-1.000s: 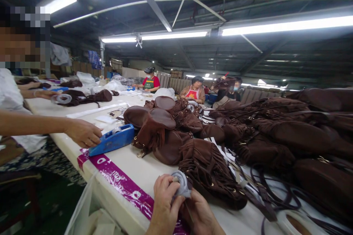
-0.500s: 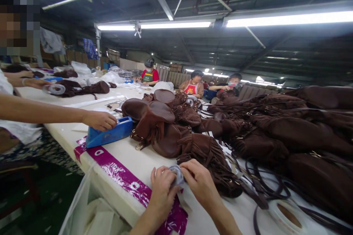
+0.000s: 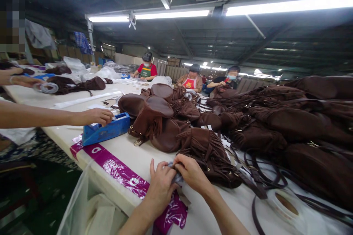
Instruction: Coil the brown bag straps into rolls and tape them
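Between my two hands is a small round coil of clear, greyish plastic (image 3: 178,179), mostly hidden by my fingers. My left hand (image 3: 160,187) closes round its near left side, with the index finger sticking up. My right hand (image 3: 193,173) pinches the upper right of it. Just below it, a beige strip (image 3: 183,196) hangs over a purple plastic sheet (image 3: 111,162) printed in white on the table's edge. Right behind my hands lies a brown fringed bag (image 3: 205,143).
Brown bags (image 3: 292,125) are heaped to the right, with a wide roll of tape (image 3: 286,205) nearby. At left a co-worker's hand (image 3: 100,116) is over a blue tape dispenser (image 3: 106,130). An open plastic bag (image 3: 79,198) hangs below the table edge. Several people sit beyond.
My fingers have closed further over the coil, and less of it shows. The co-worker's hand has lifted slightly off the blue dispenser. The view has shifted a little.
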Motion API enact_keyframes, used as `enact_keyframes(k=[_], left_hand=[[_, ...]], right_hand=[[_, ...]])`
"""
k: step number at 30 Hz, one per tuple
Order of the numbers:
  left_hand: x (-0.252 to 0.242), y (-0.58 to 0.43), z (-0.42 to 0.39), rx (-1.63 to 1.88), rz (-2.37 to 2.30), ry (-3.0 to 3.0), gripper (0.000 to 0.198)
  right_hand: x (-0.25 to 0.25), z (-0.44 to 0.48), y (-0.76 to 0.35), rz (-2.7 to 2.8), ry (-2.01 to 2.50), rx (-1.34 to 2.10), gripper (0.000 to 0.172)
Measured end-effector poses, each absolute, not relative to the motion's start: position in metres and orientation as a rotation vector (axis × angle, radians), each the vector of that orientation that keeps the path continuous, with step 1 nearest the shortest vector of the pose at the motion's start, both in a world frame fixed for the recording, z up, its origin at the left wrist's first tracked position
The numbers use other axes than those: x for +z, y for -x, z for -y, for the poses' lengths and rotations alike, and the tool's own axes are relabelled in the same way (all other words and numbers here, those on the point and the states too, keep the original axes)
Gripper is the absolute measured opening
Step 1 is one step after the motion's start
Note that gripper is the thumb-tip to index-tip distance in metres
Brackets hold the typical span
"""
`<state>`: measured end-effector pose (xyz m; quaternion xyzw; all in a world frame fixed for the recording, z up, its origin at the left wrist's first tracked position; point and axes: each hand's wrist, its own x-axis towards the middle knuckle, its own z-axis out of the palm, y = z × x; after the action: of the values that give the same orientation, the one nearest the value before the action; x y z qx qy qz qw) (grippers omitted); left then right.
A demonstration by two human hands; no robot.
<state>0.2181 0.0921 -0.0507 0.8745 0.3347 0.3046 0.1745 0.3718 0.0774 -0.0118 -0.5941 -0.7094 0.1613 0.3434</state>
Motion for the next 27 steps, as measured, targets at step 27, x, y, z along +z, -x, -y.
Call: enact_keyframes(k=[27], left_hand=[[-0.028,-0.22,-0.123,0.739,-0.566,-1.237,0.043]], right_hand=[[-0.027,-0.023,-0.42,1.944,1.394,0.24,0.024]])
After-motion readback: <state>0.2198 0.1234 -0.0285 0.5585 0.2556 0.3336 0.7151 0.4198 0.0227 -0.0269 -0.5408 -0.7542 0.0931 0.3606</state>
